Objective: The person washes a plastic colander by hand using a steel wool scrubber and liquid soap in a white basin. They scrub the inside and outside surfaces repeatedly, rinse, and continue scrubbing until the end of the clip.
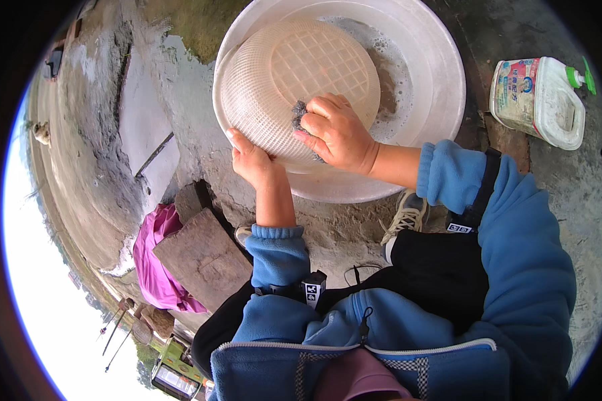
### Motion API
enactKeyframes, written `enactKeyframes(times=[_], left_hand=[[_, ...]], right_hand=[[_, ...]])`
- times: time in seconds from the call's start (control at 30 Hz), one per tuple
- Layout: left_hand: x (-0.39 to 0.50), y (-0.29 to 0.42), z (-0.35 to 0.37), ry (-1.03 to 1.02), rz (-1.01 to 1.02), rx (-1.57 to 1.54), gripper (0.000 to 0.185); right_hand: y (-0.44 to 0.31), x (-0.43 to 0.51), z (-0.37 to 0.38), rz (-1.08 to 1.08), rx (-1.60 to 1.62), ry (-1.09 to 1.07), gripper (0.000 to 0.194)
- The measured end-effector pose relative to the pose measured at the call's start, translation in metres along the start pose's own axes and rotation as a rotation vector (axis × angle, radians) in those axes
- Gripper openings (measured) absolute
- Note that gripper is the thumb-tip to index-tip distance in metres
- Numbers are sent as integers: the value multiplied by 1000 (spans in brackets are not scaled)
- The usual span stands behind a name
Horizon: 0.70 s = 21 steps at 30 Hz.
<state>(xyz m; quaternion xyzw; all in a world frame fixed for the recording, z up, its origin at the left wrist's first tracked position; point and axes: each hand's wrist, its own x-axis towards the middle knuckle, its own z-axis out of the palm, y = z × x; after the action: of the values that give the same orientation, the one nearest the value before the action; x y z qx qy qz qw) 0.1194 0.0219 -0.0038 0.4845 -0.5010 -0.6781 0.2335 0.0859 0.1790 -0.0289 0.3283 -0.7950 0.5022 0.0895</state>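
A wide metal basin (439,95) holds soapy water. Inside it a pale plastic mesh basket (251,85) lies upside down, its gridded base facing up and tilted. My left hand (253,158) grips the basket's near left rim, thumb on the outside. My right hand (336,130) is closed around a grey metal scouring pad (298,114), pressed to the basket's side near the base. Part of the pad is hidden under my fingers.
On the concrete to the right stands a white detergent jug (557,110) with a green pump. A stone slab (205,260) and purple cloth (155,255) lie at the lower left. My shoe (406,215) is just below the basin. Uneven concrete ground stretches left.
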Motion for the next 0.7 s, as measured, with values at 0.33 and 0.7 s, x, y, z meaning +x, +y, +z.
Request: enactKeyframes(times=[0.33,0.7], left_hand=[[7,-2,-2,105,-4,172,50],[4,30,-10,37,190,182,44]], right_hand=[[25,41,-19,143,-135,102,19],[162,49,-35,475,-724,-229,25]])
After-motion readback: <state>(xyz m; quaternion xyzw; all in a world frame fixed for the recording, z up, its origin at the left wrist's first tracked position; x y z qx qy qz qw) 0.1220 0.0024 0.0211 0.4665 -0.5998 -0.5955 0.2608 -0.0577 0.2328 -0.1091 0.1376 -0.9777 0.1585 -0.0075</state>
